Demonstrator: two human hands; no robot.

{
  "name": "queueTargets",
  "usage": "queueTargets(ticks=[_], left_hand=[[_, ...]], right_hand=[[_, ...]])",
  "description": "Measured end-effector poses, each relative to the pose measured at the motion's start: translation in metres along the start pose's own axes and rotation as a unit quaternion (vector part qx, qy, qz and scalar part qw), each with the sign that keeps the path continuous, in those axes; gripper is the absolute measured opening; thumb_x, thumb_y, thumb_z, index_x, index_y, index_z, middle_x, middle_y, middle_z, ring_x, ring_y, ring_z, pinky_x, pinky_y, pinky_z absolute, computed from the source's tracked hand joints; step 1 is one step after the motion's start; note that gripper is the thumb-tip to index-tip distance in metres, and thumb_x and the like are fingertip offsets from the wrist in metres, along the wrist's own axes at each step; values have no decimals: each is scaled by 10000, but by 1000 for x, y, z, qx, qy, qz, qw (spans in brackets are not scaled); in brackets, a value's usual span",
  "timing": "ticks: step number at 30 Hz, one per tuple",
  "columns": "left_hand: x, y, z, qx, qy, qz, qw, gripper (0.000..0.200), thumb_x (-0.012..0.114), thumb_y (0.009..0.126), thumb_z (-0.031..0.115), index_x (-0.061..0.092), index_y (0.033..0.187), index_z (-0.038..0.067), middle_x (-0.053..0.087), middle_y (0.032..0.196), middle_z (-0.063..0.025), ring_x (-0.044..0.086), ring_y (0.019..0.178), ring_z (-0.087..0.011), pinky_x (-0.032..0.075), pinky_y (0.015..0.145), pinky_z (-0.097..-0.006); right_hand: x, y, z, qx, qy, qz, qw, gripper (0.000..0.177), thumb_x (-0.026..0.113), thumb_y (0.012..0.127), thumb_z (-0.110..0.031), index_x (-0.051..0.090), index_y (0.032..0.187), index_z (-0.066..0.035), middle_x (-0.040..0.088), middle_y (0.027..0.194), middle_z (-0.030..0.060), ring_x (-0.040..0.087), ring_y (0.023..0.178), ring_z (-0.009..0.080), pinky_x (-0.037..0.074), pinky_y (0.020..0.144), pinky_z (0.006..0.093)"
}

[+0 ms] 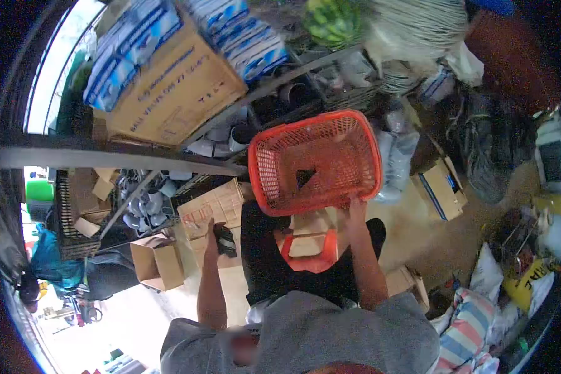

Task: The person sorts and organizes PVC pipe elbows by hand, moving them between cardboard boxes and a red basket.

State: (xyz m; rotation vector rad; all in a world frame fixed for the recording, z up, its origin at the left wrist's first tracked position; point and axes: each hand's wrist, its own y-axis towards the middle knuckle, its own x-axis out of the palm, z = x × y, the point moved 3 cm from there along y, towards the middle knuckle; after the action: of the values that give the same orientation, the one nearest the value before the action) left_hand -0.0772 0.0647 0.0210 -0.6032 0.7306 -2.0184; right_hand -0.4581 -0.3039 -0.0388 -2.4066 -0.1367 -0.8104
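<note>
A red plastic basket [371, 124] with mesh sides is in front of me, tilted so that its inside faces me. My right hand [357, 207] grips its near rim at the right corner. A small dark patch [305, 178] shows on the basket's floor. To the left, beside my knee, my left hand [214, 233] is closed on a small black object [227, 242], whose kind I cannot tell. Behind that hand lies a flattened cardboard box [213, 209]. Between my legs shows a red seat-like piece [315, 262] with a pale top.
Metal shelving [131, 160] crosses the left side, bearing a large carton [181, 93] and grey pipe fittings [146, 209]. An open carton [158, 262] stands on the floor at left, another box [439, 189] at right. Striped sacks [467, 321] lie at lower right.
</note>
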Motion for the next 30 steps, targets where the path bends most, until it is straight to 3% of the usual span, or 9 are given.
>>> queueTargets(ticks=[5,7,9,11,14,17,19,27,30], left_hand=[[156,-164,88,-23,196,-15,980,625,473,987,589,602,1246,35,682,871,-91,617,626,-159,526,600,-304],[192,-210,82,-32,158,-110,981,542,514,1004,503,585,1280,42,697,936,-88,652,762,-162,537,737,-301],[252,-267,74,0,262,-108,959,507,577,999,411,548,1341,38,702,1052,-77,651,950,-164,503,898,-303],[275,-300,54,-35,207,-102,972,508,631,979,335,537,1369,23,687,1154,-66,602,1113,-156,450,994,-302],[307,-336,37,-10,316,-122,941,429,685,925,255,612,1277,22,694,1101,-53,634,1041,-169,491,932,-318],[281,-324,-27,1,274,-163,948,453,649,920,310,644,1267,18,682,1196,-60,601,1108,-160,427,1005,-316],[315,-368,-1,-35,281,-103,954,441,637,911,267,645,1270,11,684,1190,-69,611,1088,-160,439,986,-308],[295,-402,-3,-46,276,-31,960,333,595,876,316,715,1003,33,714,900,-81,652,791,-197,512,767,-333],[251,-385,-24,-75,220,-41,972,376,626,913,256,657,1200,16,700,1046,-67,636,933,-170,503,844,-320]], right_hand=[[-22,-100,-115,158,-6,73,985,477,620,958,-162,442,1398,-114,599,1270,113,690,1015,279,658,694,432],[-11,-148,-180,58,9,7,998,407,625,930,-141,527,1319,-69,638,1202,102,694,999,258,652,665,422],[-6,-192,-247,94,-33,29,995,383,635,916,-137,555,1283,-62,653,1177,95,696,978,251,648,652,411],[-12,-215,-278,132,-74,45,987,361,646,901,-133,583,1248,-56,669,1151,88,698,958,243,643,638,400],[-27,-243,-326,142,-121,32,982,504,651,897,-162,465,1361,-96,656,1188,119,676,1005,281,599,824,477],[-55,-245,-345,153,-137,-13,979,541,681,907,-206,444,1382,-106,637,1229,116,663,1026,288,592,838,492],[-31,-264,-373,155,-133,-28,978,544,684,916,-229,441,1386,-107,629,1242,116,656,1040,293,590,842,496],[-36,-282,-356,183,-129,-67,972,629,675,942,-322,383,1455,-107,600,1284,145,625,1144,342,587,862,512],[-57,-275,-323,195,-116,-82,970,656,658,952,-347,358,1477,-92,591,1307,164,612,1180,359,587,859,520]])
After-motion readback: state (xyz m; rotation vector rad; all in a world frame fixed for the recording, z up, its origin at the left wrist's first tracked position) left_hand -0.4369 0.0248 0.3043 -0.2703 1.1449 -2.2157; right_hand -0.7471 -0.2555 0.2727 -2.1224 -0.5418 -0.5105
